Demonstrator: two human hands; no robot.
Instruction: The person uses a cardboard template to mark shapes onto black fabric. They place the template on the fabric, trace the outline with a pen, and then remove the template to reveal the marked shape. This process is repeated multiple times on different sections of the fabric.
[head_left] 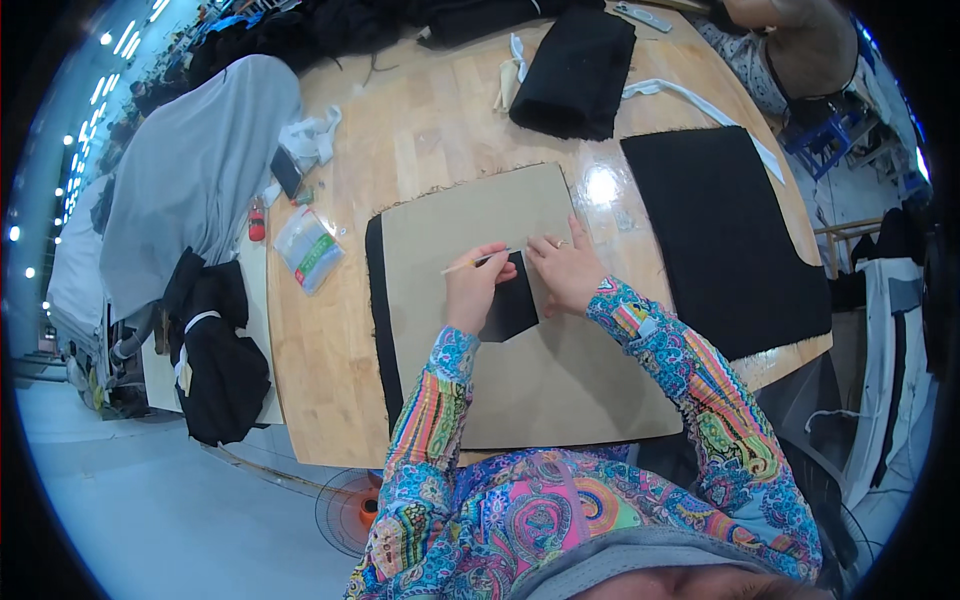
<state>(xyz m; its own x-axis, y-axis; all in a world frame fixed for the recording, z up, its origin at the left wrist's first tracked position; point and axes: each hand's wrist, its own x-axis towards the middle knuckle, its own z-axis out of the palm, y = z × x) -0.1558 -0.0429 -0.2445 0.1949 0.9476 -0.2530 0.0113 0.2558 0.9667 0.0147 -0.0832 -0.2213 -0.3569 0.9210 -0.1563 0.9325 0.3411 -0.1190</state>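
A large tan card sheet (440,370) lies on black fabric, whose edge (380,290) shows along its left side. Near the sheet's middle is a dark, pocket-shaped patch (512,310) with a pointed lower end; I cannot tell whether it is a cut-out or a piece lying on top. My left hand (478,285) pinches a thin, light pencil (460,266) at the patch's upper left, its tip near the top edge. My right hand (570,268) lies flat with fingers stretched on the sheet, beside the patch's upper right edge, and holds nothing.
A black fabric panel (730,240) lies at right on the wooden table (330,390). Beyond stands a folded black bundle (575,75). At left are a plastic packet (308,250), a red object (257,222) and a grey cloth cover (200,180). A person (800,50) sits far right.
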